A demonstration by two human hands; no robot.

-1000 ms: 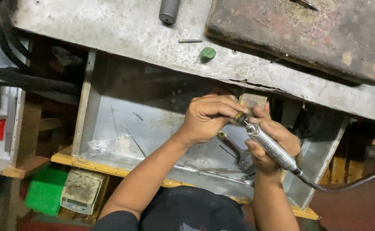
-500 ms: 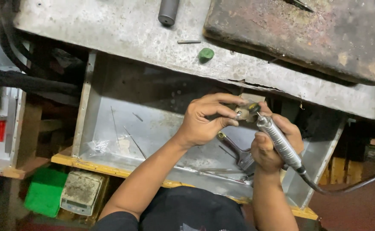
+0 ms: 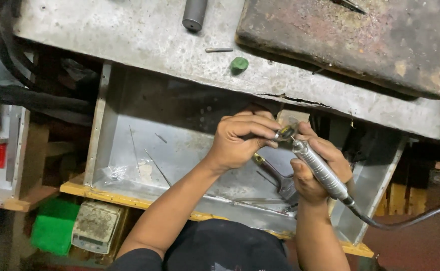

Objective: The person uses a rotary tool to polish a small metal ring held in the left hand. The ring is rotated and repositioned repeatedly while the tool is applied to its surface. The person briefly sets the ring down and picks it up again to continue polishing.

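Between both hands, small metal piece mostly hidden, rotary handpiece touching

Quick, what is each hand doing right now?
Left hand: closed, pinching a small metal piece.
Right hand: closed around a rotary tool handpiece.

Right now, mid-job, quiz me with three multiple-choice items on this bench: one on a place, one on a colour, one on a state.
1. Where does the small lump lie?
A. on the bench top
B. in the metal tray
C. on the floor

2. What colour is that lump?
A. red
B. green
C. white

3. What is the right hand doing?
A. resting open
B. gripping the corded rotary tool
C. holding pliers

Answers: 1 A, it sits on the grey bench top above the metal tray. 2 B, it shows green. 3 B, fingers wrap the rotary tool, tip at the small piece in the left hand.
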